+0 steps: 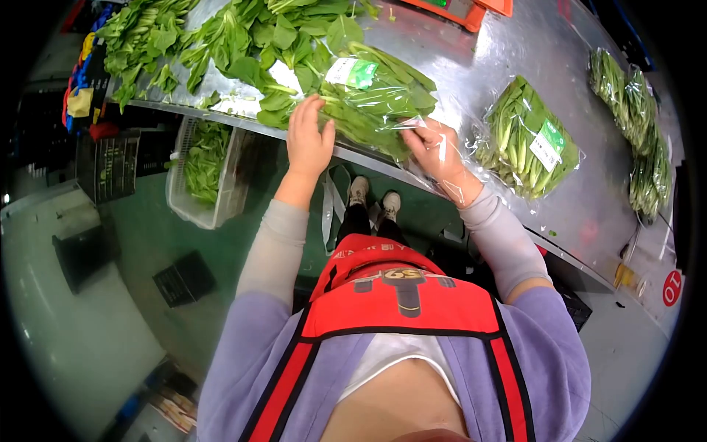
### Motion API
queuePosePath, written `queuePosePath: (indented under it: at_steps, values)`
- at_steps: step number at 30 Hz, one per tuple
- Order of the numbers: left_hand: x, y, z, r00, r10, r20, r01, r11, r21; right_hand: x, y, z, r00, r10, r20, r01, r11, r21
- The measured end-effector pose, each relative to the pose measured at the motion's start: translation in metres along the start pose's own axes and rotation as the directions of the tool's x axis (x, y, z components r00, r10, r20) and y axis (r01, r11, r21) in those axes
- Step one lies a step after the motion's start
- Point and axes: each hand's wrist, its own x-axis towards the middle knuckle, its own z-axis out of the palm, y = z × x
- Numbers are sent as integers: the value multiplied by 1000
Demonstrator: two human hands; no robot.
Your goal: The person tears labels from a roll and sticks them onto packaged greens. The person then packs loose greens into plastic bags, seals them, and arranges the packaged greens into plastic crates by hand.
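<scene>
A clear plastic bag of leafy greens [390, 77] with a green and white label lies at the table's front edge, between my two hands. My left hand [309, 141] rests against the bag's left end, its thumb apart from the fingers and nothing gripped. At the opposite end, my right hand [440, 152] pinches the loose clear film of the bag between thumb and fingers. Loose leafy greens [228, 37] are heaped beside the bag to the left. Right of my right hand lies another labelled bag of greens [519, 136].
The metal table [464, 81] runs across the front. More bagged greens [630, 125] lie at its far right, and an orange scale [471, 11] stands at the back. Below the table's left edge is a white crate [213, 210] of greens; black crates [107, 166] stand beyond it.
</scene>
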Motion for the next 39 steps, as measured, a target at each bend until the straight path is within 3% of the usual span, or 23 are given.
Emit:
queuePosePath:
  at_steps: [4, 8, 10, 13, 15, 16, 18, 20, 22, 25, 28, 30, 34, 37, 39]
  values:
    - [-6, -11, 6, 1000, -7, 13, 7, 1000, -12, 0, 12, 0, 987, 162, 5, -162, 983, 90]
    - [-5, -10, 4, 999, -38, 19, 39, 999, -33, -10, 18, 2, 999, 38, 35, -37, 999, -21]
    - [-1, -6, 0, 999, -39, 12, 40, 998, -42, -14, 22, 2, 997, 54, 58, -51, 997, -58]
    - [11, 9, -5, 995, 95, -8, -95, 995, 8, -18, 26, 2, 992, 123, -11, -123, 991, 45]
    - [24, 24, -1, 953, 302, 34, -302, 953, -21, -14, 20, -3, 992, 128, -16, -126, 988, 85]
    - [31, 32, 1, 953, 303, 33, -302, 953, -22, -13, 17, -4, 992, 128, -16, -126, 988, 85]
    - [45, 46, 4, 924, 339, 175, -328, 940, -88, -9, 9, -5, 986, 167, -19, -165, 983, 82]
    - [55, 45, 10, 922, 350, 163, -338, 936, -98, -5, 2, -7, 983, 180, -27, -175, 976, 129]
    - [63, 39, 13, 886, 371, 279, -348, 929, -127, -7, 5, -6, 980, 198, -35, -189, 966, 176]
    - [69, 36, 13, 861, 390, 326, -355, 920, -163, -13, 20, -3, 976, 218, -24, -209, 957, 200]
    - [74, 36, 11, 873, 363, 326, -291, 924, -250, -18, 27, -6, 988, 154, -20, -150, 980, 128]
    - [75, 35, 12, 882, 348, 317, -267, 924, -272, -24, 40, -5, 980, 177, 89, -167, 980, -110]
    - [79, 32, 10, 908, 302, 291, -181, 908, -378, -11, 24, -13, 990, 129, 65, -117, 981, -157]
    - [83, 27, 10, 914, 271, 303, -113, 886, -450, -2, 21, -19, 984, 106, 143, -60, 953, -297]
    - [85, 26, 10, 913, 271, 305, -109, 882, -459, 4, 16, -19, 996, -84, 42, 92, 963, -255]
